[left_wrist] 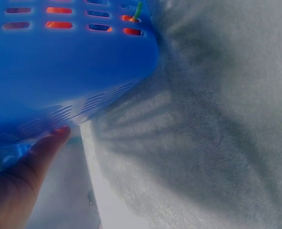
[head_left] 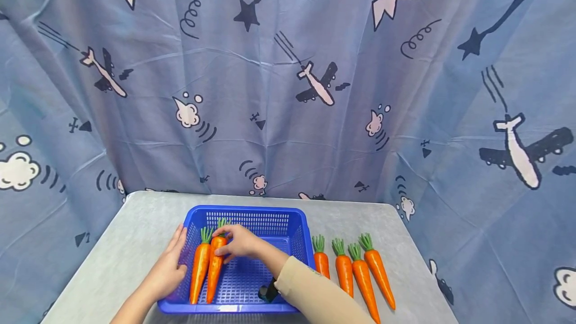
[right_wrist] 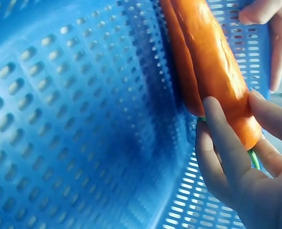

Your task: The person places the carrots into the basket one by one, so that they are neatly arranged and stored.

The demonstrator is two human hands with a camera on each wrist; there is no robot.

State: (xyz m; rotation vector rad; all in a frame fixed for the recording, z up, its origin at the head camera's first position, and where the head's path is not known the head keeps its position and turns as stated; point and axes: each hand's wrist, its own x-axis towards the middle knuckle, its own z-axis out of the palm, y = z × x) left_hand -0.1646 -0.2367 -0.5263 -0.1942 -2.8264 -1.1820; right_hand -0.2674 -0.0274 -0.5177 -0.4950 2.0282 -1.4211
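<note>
A person's right hand [head_left: 240,242], fingers bent and thumb opposed, grips an orange carrot [head_left: 215,270] near its leafy end inside a blue plastic basket [head_left: 243,308]. The right wrist view shows fingers on one side of the root and the thumb on the other, with a green stalk showing just past the grip. The left hand [head_left: 169,266] lies at the basket's left rim, fingers extended and close together, with no carrot in its grasp; exactly how its thumb meets the rim cannot be told. Between the held carrot and that left wall lies a second carrot [head_left: 200,269], nearly parallel, its greens also pointing away from the person. A small black device [head_left: 268,292] shows by the right wrist, below the cuff of a beige sleeve [head_left: 321,289]. Outside the basket, to its right, four more carrots [head_left: 379,274] lie in a loose row on a pale grey table [head_left: 121,244], two of them partly hidden by the sleeve. Behind hangs a blue curtain [head_left: 270,84] printed with airplanes, stars and clouds.
</note>
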